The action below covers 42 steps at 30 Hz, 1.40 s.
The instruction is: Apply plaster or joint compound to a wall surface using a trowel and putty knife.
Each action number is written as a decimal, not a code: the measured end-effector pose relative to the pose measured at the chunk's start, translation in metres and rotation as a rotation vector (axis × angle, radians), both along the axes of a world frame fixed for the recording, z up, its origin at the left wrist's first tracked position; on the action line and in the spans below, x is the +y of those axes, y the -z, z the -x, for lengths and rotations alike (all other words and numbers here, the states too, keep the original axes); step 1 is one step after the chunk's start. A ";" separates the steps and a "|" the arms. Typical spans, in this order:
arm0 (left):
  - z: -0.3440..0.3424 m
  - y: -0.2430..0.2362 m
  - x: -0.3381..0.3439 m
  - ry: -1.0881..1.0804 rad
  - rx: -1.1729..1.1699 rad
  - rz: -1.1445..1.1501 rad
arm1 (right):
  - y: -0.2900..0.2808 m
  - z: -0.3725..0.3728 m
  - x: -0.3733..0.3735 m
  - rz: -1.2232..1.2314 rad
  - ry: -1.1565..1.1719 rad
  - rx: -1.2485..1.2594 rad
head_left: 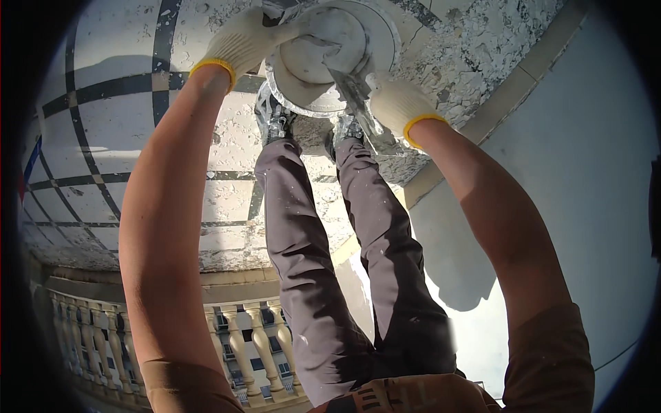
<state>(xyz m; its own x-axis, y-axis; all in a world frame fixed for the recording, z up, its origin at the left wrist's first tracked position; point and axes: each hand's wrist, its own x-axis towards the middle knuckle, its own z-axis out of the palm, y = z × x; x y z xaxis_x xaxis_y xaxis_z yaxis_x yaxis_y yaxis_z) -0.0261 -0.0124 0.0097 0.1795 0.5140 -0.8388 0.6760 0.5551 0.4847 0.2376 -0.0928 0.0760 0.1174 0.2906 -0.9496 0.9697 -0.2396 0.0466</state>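
A round bucket (375, 58) with a white-crusted rim stands in front of my feet, pale wet paste (320, 58) inside it. My left hand (241, 43), in a cream knit glove with a yellow cuff, is closed at the bucket's left rim. It grips what looks like a putty knife (322, 41), whose thin end reaches over the paste; its handle is mostly hidden. My right hand (401, 104), gloved alike, is closed on a flat plastering trowel (358, 103). Smeared with grey-white paste, the trowel slants across the bucket's right rim.
White flakes and crumbs cover the tiled floor (113, 113), thickest at the upper right (475, 62). A pale wall (551, 179) with a tiled skirting (513, 86) runs along my right. Behind me stands a balustrade (261, 344). My shoes (275, 117) are close to the bucket.
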 end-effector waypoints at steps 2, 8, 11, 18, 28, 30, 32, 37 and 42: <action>-0.012 0.001 0.006 0.162 0.063 -0.071 | 0.011 -0.002 -0.020 -0.045 0.029 -0.004; -0.003 0.021 -0.006 0.016 -0.071 -0.065 | 0.029 0.017 -0.056 -0.065 0.173 -0.081; -0.005 0.018 -0.007 -0.086 -0.028 0.071 | 0.023 0.045 -0.062 0.013 0.391 -0.085; 0.014 0.023 -0.023 -0.282 -0.053 0.230 | 0.027 0.100 -0.071 -0.048 1.242 0.274; 0.041 0.021 -0.069 -0.683 -0.071 0.322 | -0.004 0.102 -0.011 0.324 1.567 0.268; 0.030 0.021 -0.069 -0.712 -0.115 0.349 | 0.028 0.083 -0.051 -0.134 1.068 0.549; 0.026 0.020 -0.072 -0.746 -0.149 0.375 | 0.050 0.064 -0.082 -0.538 0.506 0.776; 0.059 0.015 -0.099 -0.872 -0.205 0.221 | -0.004 0.009 -0.063 0.060 0.696 0.726; 0.034 -0.068 -0.116 -0.932 -0.002 0.176 | 0.041 -0.040 -0.109 -0.127 1.179 0.996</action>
